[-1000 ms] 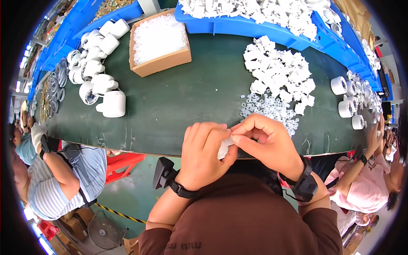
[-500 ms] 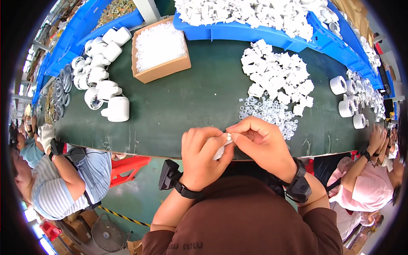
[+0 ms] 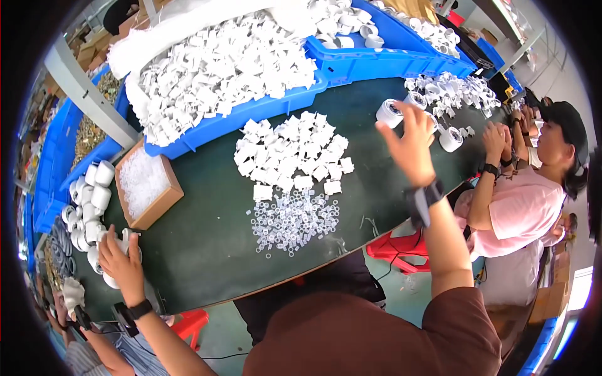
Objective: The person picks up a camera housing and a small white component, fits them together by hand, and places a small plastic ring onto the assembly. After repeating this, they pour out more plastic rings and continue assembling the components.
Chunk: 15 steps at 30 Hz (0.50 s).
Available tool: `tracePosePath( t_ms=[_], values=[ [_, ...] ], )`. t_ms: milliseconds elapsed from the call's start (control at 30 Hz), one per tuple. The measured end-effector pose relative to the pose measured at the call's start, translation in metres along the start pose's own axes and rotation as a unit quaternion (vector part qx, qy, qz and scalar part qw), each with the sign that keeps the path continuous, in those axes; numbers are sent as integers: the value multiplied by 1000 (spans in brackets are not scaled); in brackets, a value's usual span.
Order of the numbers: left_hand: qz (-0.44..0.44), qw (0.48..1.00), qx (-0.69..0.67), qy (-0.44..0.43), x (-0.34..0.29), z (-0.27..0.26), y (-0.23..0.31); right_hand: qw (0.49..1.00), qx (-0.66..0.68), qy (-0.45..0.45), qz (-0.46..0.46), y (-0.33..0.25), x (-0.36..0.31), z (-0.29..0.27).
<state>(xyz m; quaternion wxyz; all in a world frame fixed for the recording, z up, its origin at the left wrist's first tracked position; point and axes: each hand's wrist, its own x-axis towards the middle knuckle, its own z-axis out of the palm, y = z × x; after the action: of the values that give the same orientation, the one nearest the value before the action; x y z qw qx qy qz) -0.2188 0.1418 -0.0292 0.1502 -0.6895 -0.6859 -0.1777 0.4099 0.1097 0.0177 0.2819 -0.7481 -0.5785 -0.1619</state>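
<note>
Across the green worktop (image 3: pixel 200 257), the supply looks far from used up. Along the far side, a blue bin (image 3: pixel 288 98) is heaped above its rim with white clips (image 3: pixel 213 69). Near its left end stands a cardboard box (image 3: pixel 157 203) filled with small translucent pieces (image 3: pixel 141 178). Left of the box, white housings (image 3: pixel 100 197) sit bunched together; whether they are finished or waiting cannot be told.

The left hand (image 3: pixel 122 263) and right hand (image 3: pixel 411 144) are well apart, fingers spread, with nothing visibly pinched in either. The left is over the nearest housings; the right is at the round white cups (image 3: pixel 390 114), overlapping them in view. Contact is unclear on both sides. Neither hand, then, seems to have a piece under way.

Between the hands, a broad clip heap (image 3: pixel 291 150) lies in front of the bin. Just beside it, toward the near edge, clear rings (image 3: pixel 295 219) spread in a flatter scatter. Both look like plenty left; no joined pieces can be made out among them, so the share done cannot be judged.
</note>
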Motion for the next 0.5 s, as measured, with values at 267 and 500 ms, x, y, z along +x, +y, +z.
tracePosePath(
  t_ms=[267,500],
  values=[
    [-2,986,0,164,13,-18,58,963,-76,-197,168,105,61,23],
    [16,981,-157,116,-29,-61,140,963,-68,-231,126,63,35,2]
  ],
)
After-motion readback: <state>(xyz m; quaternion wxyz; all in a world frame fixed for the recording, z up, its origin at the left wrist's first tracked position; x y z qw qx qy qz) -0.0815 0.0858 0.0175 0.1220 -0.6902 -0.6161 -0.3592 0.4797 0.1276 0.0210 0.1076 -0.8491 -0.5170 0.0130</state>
